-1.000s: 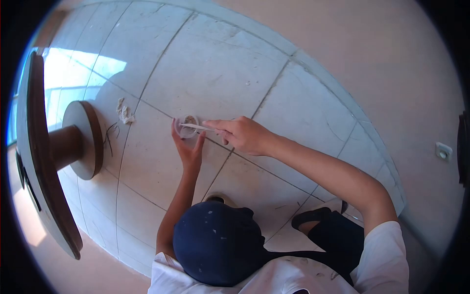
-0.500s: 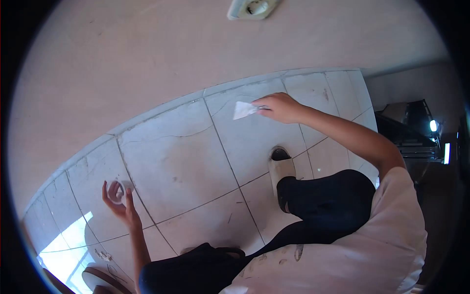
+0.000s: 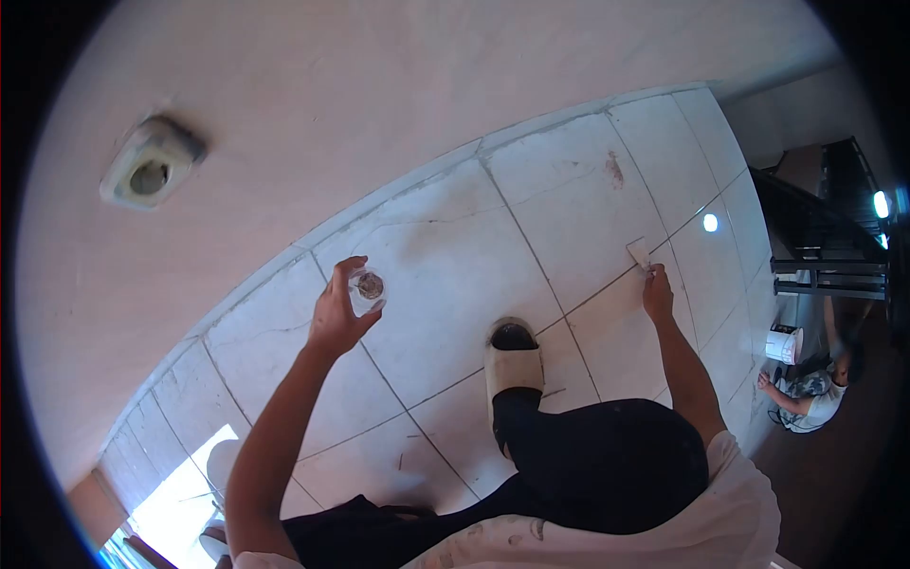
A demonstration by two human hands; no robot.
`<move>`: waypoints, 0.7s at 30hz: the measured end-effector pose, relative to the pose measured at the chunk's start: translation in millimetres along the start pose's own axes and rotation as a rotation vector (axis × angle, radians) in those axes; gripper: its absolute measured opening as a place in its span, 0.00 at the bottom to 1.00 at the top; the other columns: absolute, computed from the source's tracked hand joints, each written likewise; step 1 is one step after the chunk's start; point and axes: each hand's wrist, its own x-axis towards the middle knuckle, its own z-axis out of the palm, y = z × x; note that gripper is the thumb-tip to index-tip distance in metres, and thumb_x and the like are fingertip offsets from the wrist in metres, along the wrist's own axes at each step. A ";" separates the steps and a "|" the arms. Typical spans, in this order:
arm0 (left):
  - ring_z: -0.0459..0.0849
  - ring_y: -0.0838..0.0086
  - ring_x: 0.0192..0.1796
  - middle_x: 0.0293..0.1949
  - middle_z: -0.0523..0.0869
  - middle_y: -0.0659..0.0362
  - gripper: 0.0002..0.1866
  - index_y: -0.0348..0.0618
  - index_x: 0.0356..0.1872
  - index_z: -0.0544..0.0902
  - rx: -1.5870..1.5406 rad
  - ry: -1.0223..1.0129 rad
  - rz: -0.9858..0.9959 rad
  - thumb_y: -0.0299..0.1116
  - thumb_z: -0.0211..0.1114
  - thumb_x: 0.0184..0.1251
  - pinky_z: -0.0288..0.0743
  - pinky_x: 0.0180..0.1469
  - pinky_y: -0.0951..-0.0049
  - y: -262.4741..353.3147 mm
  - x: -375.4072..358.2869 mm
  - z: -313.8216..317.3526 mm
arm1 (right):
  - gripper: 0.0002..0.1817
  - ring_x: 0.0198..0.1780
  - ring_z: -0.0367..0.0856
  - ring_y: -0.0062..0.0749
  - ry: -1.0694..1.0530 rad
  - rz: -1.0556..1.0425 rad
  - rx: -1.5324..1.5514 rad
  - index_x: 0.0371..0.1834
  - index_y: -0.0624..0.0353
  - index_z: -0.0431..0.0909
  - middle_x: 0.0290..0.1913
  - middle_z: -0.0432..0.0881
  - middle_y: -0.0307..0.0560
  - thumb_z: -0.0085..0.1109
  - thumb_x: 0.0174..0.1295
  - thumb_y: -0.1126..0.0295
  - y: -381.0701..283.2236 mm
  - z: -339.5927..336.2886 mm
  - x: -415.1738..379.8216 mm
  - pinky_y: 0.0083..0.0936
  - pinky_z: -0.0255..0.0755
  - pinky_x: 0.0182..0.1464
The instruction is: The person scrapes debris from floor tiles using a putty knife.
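My left hand (image 3: 334, 311) curls around a small clear plastic cup (image 3: 380, 298) with a brownish-grey patch visible in its round opening. The cup is held above the tiles, close to the foot of the wall. On the right, my arm reaches out low over the floor. My right hand (image 3: 658, 292) is closed on a scraper (image 3: 639, 253) with a whitish, flat, wide blade, its edge pointing away from me. Fingers hide most of its handle.
Pale floor tiles (image 3: 445, 270) meet a pinkish wall (image 3: 313, 114) fitted with a socket (image 3: 150, 175). A slipper (image 3: 515, 372) is on my foot. Farther right, another person (image 3: 812, 398) sits by a white bucket (image 3: 783, 344), near a dark metal staircase (image 3: 825, 228).
My view has shifted right, bringing the other person and bucket into sight. The cup has come up towards the wall. My right hand has moved the scraper lower and to the right.
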 end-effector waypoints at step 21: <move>0.66 0.55 0.77 0.78 0.65 0.49 0.56 0.46 0.80 0.57 0.526 0.264 -0.243 0.42 0.82 0.51 0.54 0.74 0.49 78.3 26.6 75.1 | 0.17 0.55 0.77 0.53 0.419 0.010 -0.001 0.60 0.59 0.74 0.52 0.79 0.52 0.50 0.76 0.61 50.2 10.5 95.0 0.51 0.69 0.51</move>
